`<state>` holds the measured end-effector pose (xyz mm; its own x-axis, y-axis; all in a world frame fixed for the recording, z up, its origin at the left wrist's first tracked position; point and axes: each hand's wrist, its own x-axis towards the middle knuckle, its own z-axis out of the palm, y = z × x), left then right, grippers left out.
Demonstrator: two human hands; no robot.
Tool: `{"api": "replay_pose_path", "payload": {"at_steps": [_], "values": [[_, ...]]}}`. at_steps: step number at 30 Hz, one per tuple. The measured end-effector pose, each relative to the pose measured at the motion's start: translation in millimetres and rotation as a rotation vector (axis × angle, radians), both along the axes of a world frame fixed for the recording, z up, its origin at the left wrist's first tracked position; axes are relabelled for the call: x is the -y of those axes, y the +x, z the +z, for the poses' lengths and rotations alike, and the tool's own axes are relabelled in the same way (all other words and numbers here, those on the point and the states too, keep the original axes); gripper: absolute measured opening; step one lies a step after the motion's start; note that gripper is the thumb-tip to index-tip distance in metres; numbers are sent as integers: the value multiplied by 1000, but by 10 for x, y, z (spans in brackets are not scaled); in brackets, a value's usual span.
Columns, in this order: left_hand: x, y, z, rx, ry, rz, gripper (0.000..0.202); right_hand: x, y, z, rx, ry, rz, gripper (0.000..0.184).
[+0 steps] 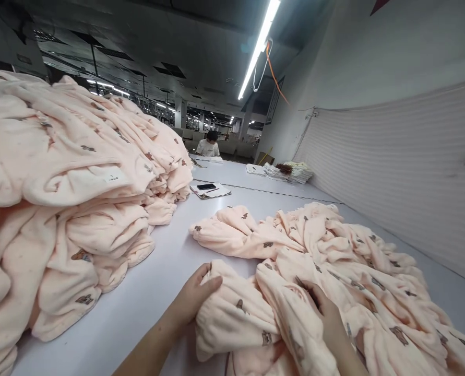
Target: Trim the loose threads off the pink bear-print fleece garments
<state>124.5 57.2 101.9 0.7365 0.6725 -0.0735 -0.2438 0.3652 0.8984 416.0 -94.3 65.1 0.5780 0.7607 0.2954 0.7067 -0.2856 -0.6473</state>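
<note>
A pale pink plush garment (236,308) with small brown bear prints lies bunched in front of me. My left hand (197,292) is closed on its gathered end, thumb on top and the other fingers mostly hidden behind the cloth. Further right, my right hand (322,303) grips a fold of the same garment, its fingertips partly buried in the fabric. A small dark tip shows by those fingers, too unclear to name. Beyond and to the right spreads a heap of matching pink garments (353,261), touching the piece I hold.
A tall pile of pink garments (87,172) rises at the left on the white table (165,282). Further back are a phone (206,186) on a notebook (218,191) and stacks of papers (275,172). A person (209,146) sits at the far end. A striped sheet (404,172) covers the right wall.
</note>
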Motion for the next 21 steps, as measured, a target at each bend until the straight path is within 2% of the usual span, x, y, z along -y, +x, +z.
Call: {"api": "replay_pose_path", "payload": {"at_steps": [3, 6, 8, 9, 10, 12, 14, 16, 18, 21], "values": [[1, 144, 54, 116, -166, -17, 38, -13, -179, 119, 36, -44, -46, 35], [0, 208, -36, 150, -265, 28, 35, 7, -557, 276, 89, -19, -66, 34], [12, 237, -92, 167, -331, 93, 28, 21, -892, 316, 43, 90, 60, 31], [28, 254, -103, 188, -359, 118, 23, 13, -1063, 304, -25, 119, 188, 28], [51, 272, -98, 215, -380, 135, 20, -9, -1222, 271, -129, 162, 253, 26], [112, 301, -49, 269, -390, 118, 16, -98, -1463, 169, -259, 192, 264, 24], [166, 294, 19, 294, -340, 38, 24, -221, -1557, 71, -300, 243, 204, 20], [185, 238, 53, 272, -232, -64, 43, -328, -1522, 35, -388, 293, 183, 18], [162, 150, 23, 154, -53, -104, 62, -384, -1427, 70, -516, 335, 207, 20], [118, 41, -110, -131, 244, -68, 87, -391, -1315, 180, -620, 349, 241, 21]]}}
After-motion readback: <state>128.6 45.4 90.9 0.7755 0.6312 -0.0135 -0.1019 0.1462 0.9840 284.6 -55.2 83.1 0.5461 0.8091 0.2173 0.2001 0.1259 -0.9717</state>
